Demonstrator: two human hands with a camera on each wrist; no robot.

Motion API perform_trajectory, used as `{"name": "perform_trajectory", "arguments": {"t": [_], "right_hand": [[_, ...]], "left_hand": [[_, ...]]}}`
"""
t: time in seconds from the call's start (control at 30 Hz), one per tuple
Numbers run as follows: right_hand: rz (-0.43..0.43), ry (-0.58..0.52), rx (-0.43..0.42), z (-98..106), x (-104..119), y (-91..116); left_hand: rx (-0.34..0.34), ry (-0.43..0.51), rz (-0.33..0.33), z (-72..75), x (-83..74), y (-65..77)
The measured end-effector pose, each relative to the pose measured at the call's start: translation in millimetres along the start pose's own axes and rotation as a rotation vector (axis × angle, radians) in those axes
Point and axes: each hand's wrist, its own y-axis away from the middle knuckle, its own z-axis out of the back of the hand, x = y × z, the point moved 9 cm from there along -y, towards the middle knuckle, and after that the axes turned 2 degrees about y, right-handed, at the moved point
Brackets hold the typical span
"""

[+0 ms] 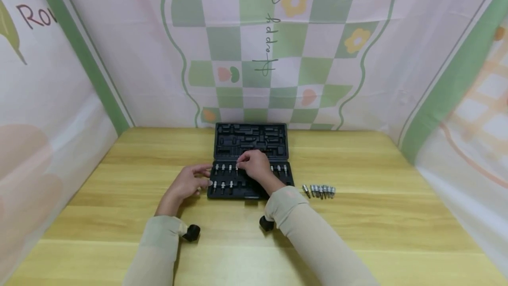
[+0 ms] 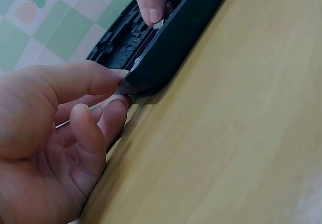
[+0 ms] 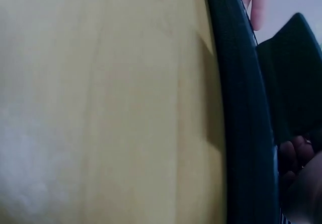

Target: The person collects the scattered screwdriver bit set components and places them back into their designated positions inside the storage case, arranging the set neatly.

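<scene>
Head view: the black case (image 1: 228, 196) lies open on the wooden table (image 1: 222, 255), its lid (image 1: 254, 132) raised at the back, and the right hand (image 1: 257, 164) pinches 1 silver bit (image 1: 237, 171) at the case's upper row; whether it is fully seated cannot be told. The left hand (image 1: 186, 184) grips the case's left edge between thumb and fingers. The filling looks partway along: 3 bits stand left of the pinched one, 3 more show at the row's right end, and the lower row has 3 seated bits (image 1: 223, 185) at its left. The right hand and forearm hide some slots. What seems left is the cluster of loose bits (image 1: 322, 191) on the table, just right of the case, with lower-row slots visibly unfilled.
</scene>
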Motion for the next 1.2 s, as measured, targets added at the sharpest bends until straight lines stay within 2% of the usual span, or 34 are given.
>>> {"name": "perform_trajectory", "arguments": {"t": [0.2, 0.43, 0.6, 1.2], "right_hand": [[-0.013, 0.041, -0.026, 0.9, 1.5, -1.1], [-0.032, 0.115, 0.026, -2.7, 5.8, -4.2], [-0.045, 0.146, 0.028, -1.1, 6.6, -4.2], [-0.082, 0.148, 0.071, -4.4, 4.3, -4.5]], "left_hand": [[0.006, 0.006, 0.000, -0.2, 0.9, 0.2], [0.003, -0.002, 0.006, 1.4, 0.7, 1.4], [0.013, 0.005, 0.009, 0.8, -0.5, 1.5], [-0.006, 0.013, 0.019, 1.3, 0.1, -0.4]]}}
